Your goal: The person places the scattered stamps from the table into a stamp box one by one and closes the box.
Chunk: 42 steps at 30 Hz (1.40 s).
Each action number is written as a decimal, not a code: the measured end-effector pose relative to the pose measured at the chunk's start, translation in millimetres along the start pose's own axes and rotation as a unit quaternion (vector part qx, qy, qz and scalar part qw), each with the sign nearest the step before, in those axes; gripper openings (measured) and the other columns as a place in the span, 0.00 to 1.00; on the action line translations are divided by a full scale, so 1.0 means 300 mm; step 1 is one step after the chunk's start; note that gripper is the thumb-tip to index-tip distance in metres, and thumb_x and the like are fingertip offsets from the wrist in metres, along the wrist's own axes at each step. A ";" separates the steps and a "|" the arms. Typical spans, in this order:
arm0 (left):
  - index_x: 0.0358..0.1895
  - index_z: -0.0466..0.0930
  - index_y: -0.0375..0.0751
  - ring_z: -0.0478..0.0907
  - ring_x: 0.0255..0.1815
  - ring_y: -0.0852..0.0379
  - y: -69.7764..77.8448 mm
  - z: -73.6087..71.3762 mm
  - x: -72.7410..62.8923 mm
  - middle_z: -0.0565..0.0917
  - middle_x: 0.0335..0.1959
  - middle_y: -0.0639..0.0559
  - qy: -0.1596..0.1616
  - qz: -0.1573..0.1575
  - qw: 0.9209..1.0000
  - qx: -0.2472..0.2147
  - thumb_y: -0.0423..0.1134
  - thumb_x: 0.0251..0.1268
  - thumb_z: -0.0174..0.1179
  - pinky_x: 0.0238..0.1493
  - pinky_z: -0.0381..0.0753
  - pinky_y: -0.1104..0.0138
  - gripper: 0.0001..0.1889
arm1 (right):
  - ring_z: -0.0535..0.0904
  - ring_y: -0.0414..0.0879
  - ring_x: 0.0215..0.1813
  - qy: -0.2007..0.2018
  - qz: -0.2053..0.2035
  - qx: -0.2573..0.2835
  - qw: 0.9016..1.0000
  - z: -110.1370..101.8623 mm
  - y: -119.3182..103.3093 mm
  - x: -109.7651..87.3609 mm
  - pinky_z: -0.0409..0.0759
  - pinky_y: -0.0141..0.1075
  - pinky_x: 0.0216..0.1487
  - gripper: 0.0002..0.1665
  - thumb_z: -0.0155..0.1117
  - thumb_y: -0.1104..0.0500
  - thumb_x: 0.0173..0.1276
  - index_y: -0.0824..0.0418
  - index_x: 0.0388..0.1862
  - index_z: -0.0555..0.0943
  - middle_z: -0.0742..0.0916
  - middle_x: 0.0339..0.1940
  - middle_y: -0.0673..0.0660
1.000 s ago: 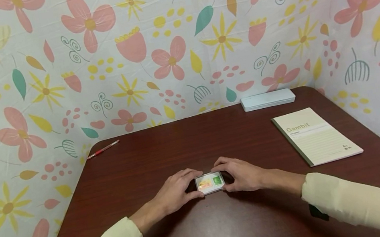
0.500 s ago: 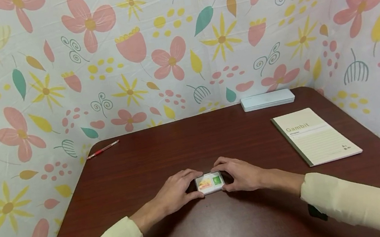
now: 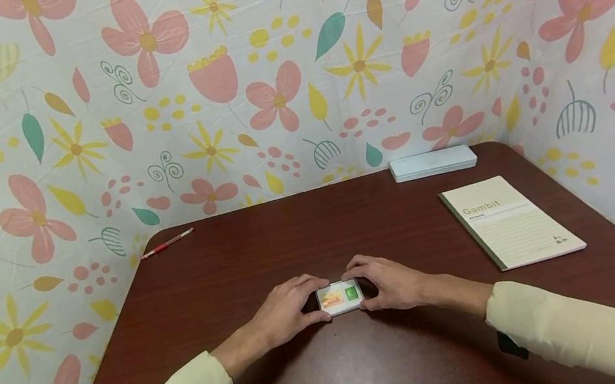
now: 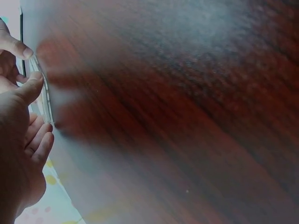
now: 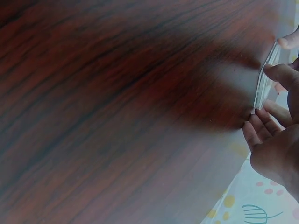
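Observation:
A small flat clear case [image 3: 339,297] with a white face bearing an orange and a green patch lies at the middle of the table, in the head view. My left hand [image 3: 288,306] grips its left end, thumb at the near edge and fingers at the far edge. Mirroring it, my right hand [image 3: 393,281] pinches the right end the same way. Both wrist views show the case's thin transparent edge [image 4: 47,95], close over the glossy wood, with thumbs pressed along it. The far side of the case is partly hidden behind the fingers.
On the dark brown table [image 3: 267,243], a notebook [image 3: 512,222] marked "Gambit" lies to the right. Behind it, near the back edge, rests a pale blue oblong case [image 3: 433,162]. A red pen [image 3: 167,243] lies at the back left. Floral cloth [image 3: 276,91] hangs around the table.

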<state>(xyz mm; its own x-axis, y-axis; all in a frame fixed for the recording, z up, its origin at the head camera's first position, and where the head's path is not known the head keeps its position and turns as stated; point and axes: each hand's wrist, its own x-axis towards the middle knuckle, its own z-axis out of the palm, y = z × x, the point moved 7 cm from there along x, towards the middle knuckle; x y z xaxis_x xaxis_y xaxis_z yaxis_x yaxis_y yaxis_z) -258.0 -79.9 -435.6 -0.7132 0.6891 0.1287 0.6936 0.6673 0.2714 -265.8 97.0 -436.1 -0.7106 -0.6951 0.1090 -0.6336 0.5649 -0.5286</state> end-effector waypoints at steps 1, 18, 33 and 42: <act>0.70 0.80 0.44 0.81 0.63 0.55 0.000 0.000 0.000 0.83 0.64 0.53 0.000 -0.001 1.000 0.000 0.55 0.68 0.73 0.59 0.83 0.57 0.32 | 0.81 0.54 0.61 0.001 -0.002 0.001 1.000 0.000 -0.001 0.000 0.81 0.47 0.58 0.31 0.81 0.62 0.65 0.67 0.65 0.82 0.80 0.63 0.59; 0.67 0.83 0.42 0.84 0.50 0.59 0.007 -0.009 0.019 0.86 0.56 0.53 -0.011 -0.007 1.000 -0.015 0.53 0.65 0.76 0.50 0.83 0.64 0.31 | 0.81 0.51 0.57 -0.006 -0.006 0.013 1.000 -0.010 0.007 0.004 0.81 0.44 0.57 0.31 0.82 0.63 0.65 0.68 0.65 0.83 0.82 0.56 0.57; 0.66 0.84 0.43 0.82 0.44 0.60 0.001 -0.005 0.023 0.87 0.51 0.54 -0.004 -0.006 0.999 -0.038 0.51 0.63 0.77 0.46 0.81 0.67 0.30 | 0.76 0.45 0.42 -0.005 -0.001 0.007 1.000 -0.019 0.000 0.003 0.75 0.34 0.44 0.31 0.83 0.62 0.63 0.69 0.65 0.84 0.81 0.45 0.53; 0.65 0.86 0.47 0.84 0.44 0.57 -0.004 -0.006 0.022 0.87 0.51 0.53 0.001 -0.008 1.000 -0.022 0.53 0.61 0.78 0.44 0.82 0.64 0.30 | 0.75 0.44 0.39 -0.005 -0.004 -0.002 1.000 -0.019 -0.007 0.003 0.74 0.33 0.42 0.31 0.83 0.62 0.63 0.69 0.64 0.84 0.81 0.43 0.53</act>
<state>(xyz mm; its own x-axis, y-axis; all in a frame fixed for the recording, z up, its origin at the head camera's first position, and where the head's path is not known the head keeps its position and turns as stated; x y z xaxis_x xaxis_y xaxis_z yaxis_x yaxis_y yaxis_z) -263.6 -76.7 -433.4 -0.7243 0.6778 0.1260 0.6772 0.6651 0.3147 -266.9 97.7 -430.2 -0.7027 -0.7037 0.1050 -0.6403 0.5611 -0.5246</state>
